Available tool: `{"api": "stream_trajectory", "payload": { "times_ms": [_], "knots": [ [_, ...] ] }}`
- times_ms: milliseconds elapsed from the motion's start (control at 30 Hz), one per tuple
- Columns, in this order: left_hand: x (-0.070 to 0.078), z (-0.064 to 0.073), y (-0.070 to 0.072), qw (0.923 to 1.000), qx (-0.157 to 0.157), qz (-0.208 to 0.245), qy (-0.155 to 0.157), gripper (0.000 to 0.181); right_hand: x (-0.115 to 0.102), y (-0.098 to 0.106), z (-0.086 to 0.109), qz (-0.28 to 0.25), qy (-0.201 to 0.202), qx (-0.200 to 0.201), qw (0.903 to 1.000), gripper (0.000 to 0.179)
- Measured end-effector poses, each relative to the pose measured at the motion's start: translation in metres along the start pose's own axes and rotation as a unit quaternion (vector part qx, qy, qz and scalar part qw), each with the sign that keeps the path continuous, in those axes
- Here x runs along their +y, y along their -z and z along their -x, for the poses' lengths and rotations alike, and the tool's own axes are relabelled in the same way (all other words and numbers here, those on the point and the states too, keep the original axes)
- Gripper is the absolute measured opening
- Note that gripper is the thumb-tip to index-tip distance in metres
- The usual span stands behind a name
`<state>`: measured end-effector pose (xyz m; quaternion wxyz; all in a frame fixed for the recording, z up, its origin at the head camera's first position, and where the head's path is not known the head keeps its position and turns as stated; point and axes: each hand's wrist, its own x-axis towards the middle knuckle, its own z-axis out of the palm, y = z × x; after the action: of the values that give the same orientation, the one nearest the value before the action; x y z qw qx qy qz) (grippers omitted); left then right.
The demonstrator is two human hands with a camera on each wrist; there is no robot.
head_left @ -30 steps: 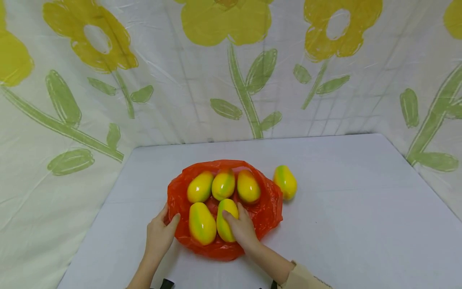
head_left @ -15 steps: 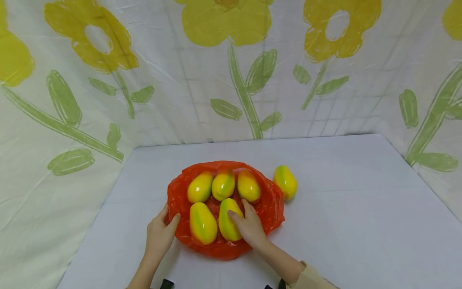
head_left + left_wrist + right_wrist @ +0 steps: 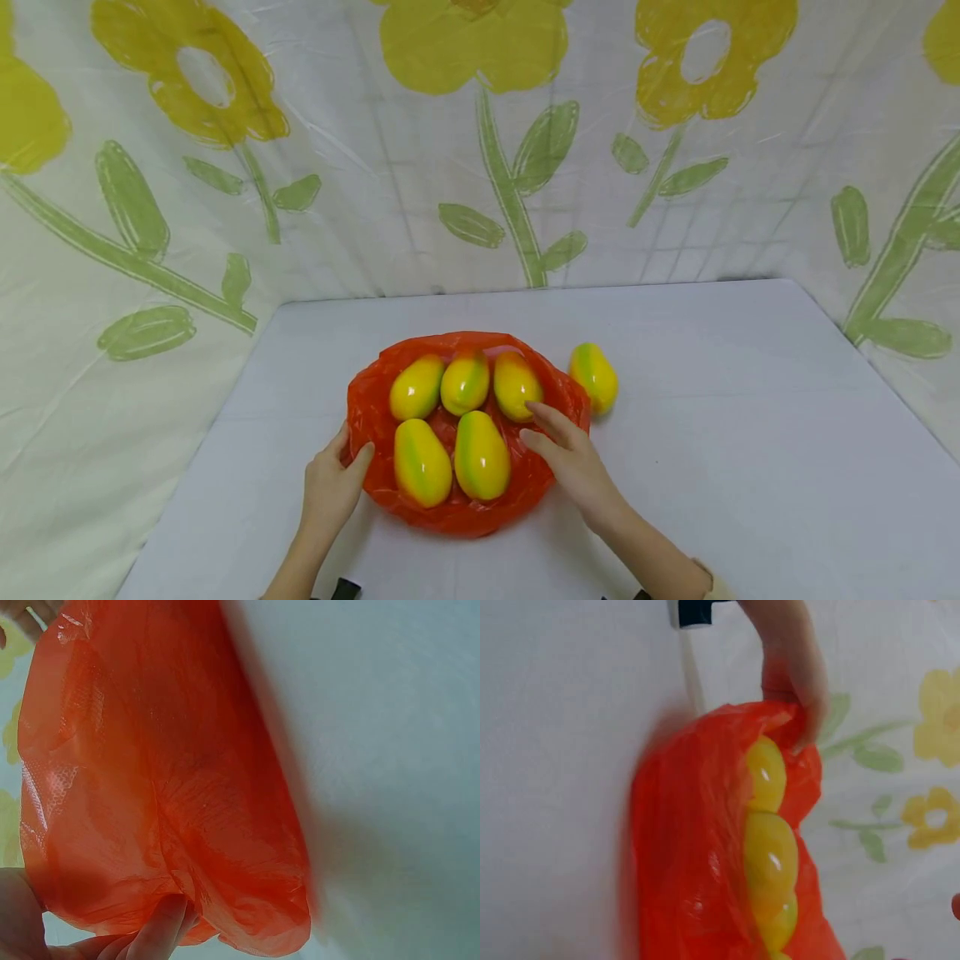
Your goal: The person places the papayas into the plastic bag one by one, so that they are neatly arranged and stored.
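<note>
A red plastic bag [image 3: 558,446] lies spread open on the table, with several glossy yellow-green mangoes in it. Two of them, the front-left mango [image 3: 422,463] and the front-right mango [image 3: 482,456], sit nearer me; behind them is a row of three, including the back-right mango [image 3: 517,386]. My left hand [image 3: 335,483] grips the bag's left rim between thumb and fingers, part of which are hidden behind the plastic. Over the bag's right side is my right hand [image 3: 577,467], its fingers spread and nothing held, apart from the front-right mango.
One loose mango [image 3: 594,379] lies on the white table [image 3: 720,467] just outside the bag's back-right rim. Behind the table hangs a white cloth [image 3: 360,167] printed with yellow flowers.
The right hand first held the front-right mango, which shifted slightly right. It then let go and drew away to the right. The left hand stays at the bag's rim.
</note>
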<state>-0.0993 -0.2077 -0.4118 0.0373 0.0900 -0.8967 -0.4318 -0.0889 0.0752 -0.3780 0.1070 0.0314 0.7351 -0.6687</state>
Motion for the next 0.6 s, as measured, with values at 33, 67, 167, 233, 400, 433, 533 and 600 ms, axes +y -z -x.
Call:
{"api": "stream_trajectory", "payload": {
  "times_ms": [33,67,167,233,400,433,533,600],
  "knots": [
    [0.000,0.000,0.000,1.0000,0.000,0.001,0.000,0.054,-0.002,0.004,0.001,-0.007,0.009,0.003,0.9999,0.052],
    [0.000,0.000,0.000,1.0000,0.000,0.001,0.000,0.054,-0.005,0.008,0.002,-0.012,0.018,0.004,0.9997,0.051],
    [0.000,0.000,0.000,1.0000,0.001,0.002,-0.001,0.055,-0.013,0.019,0.004,-0.014,0.037,0.007,0.9992,0.052],
    [0.000,0.000,0.000,1.0000,0.000,0.005,-0.001,0.055,-0.017,0.026,0.003,-0.012,0.046,0.009,0.9988,0.052],
    [0.001,0.001,0.001,1.0000,0.000,0.009,0.002,0.055,-0.022,0.042,-0.002,-0.012,0.062,0.020,0.9978,0.052],
    [0.001,0.001,0.001,1.0000,-0.001,0.009,0.002,0.055,-0.022,0.045,-0.003,-0.011,0.063,0.024,0.9976,0.052],
    [0.001,0.001,0.001,1.0000,-0.001,0.009,0.001,0.055,-0.020,0.052,-0.007,-0.012,0.064,0.040,0.9971,0.051],
    [0.001,0.001,0.002,1.0000,-0.001,0.008,0.001,0.055,-0.018,0.056,-0.010,-0.009,0.065,0.051,0.9966,0.051]
  ]
}}
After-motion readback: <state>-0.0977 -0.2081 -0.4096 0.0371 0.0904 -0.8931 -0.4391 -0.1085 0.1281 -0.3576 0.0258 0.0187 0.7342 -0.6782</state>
